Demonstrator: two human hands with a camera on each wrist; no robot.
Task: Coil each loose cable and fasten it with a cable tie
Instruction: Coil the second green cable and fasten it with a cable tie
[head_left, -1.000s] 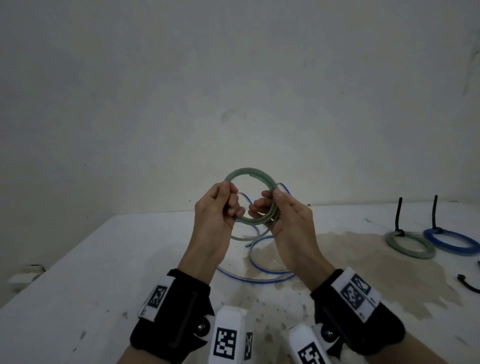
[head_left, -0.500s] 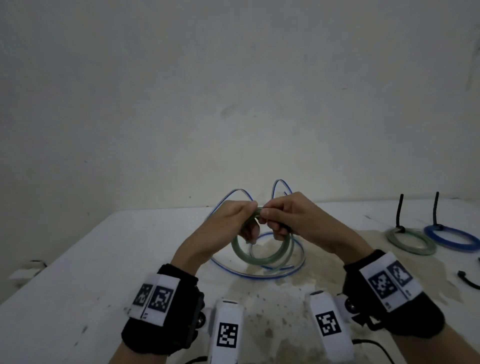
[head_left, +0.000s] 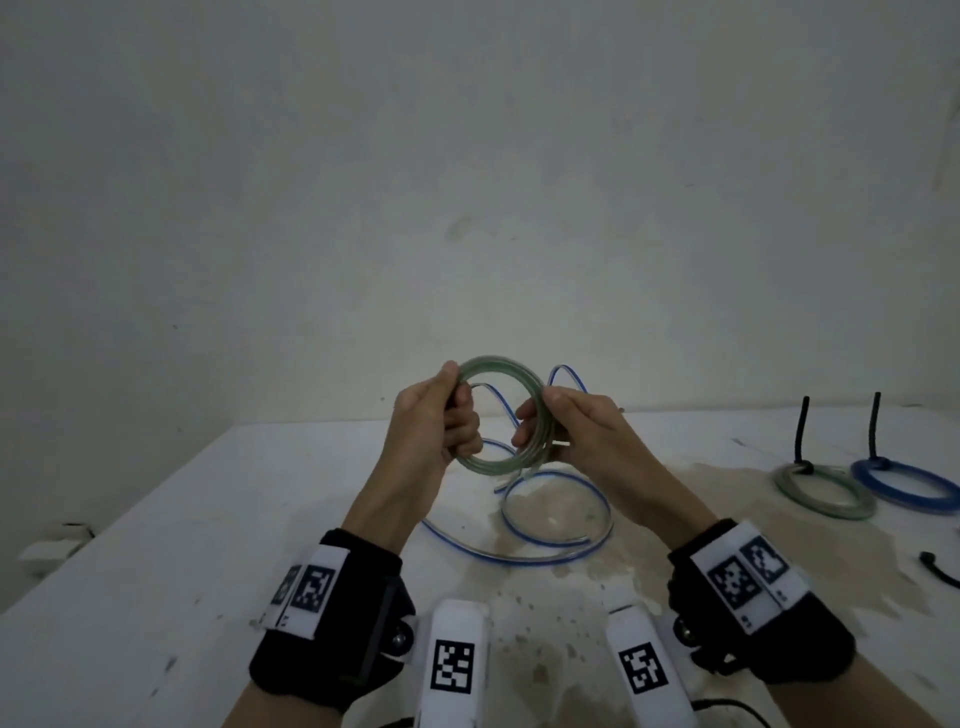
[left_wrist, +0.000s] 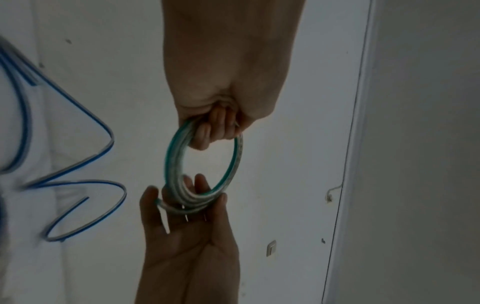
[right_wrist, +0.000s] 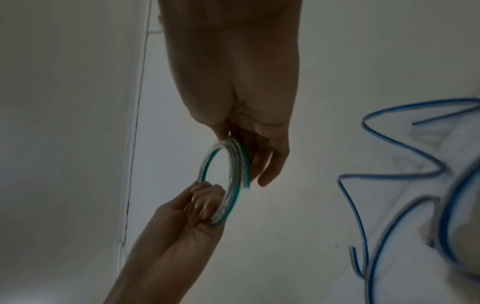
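Coil (head_left: 501, 415) of glossy green-striped clear cable, a round ring, hangs above the tabletop's (head_left: 208, 519) middle, left hand (head_left: 434, 421) fisted round one side, right hand (head_left: 582, 431) pinching the other.

Coil in your hands (head_left: 501, 415) is clear with a green stripe; reads teal in both wrist views. Loose cable on the table (head_left: 550, 525): clear with a blue stripe. Tied coils far right: one grey-green (head_left: 823, 493), one solid blue (head_left: 906, 480), both with black ties (head_left: 802, 431). Table (head_left: 208, 519) is white with a tan-brown stain (head_left: 675, 499). Your wrist bands (head_left: 332, 618) are black with white tags carrying black-and-white square marker patterns.
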